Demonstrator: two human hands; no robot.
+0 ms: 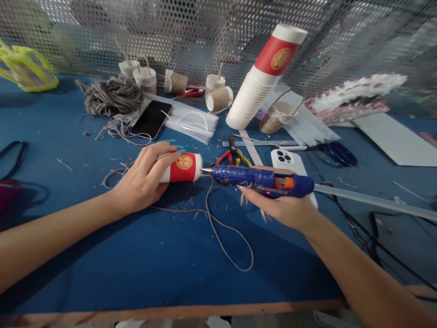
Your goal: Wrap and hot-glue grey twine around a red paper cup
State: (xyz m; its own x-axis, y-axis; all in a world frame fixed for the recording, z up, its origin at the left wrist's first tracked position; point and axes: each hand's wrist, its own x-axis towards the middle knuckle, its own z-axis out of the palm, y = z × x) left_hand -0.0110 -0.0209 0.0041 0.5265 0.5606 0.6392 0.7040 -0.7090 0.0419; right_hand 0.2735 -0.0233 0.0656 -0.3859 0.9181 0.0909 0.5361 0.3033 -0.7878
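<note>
My left hand (146, 171) is wrapped round a red and white paper cup (182, 167), which lies on its side with a gold emblem facing up. In my right hand (283, 207) is a blue hot glue gun (246, 175), with a small red light showing and a clear glue stick (372, 200) sticking out behind. Its metal nozzle points left, at the cup's right end; whether it touches cannot be made out. Thin grey cord (227, 246) loops over the table below the cup and nozzle, with one end running toward my left hand.
A tall leaning stack of paper cups (254, 91), a bundle of grey cord (111, 96), a black phone (152, 119) and small brown cups (218, 99) stand toward the perforated metal screen (191, 36). Pliers (232, 152) and a white phone (288, 159) lie behind the glue gun. Black cables (362, 232) cross the right side.
</note>
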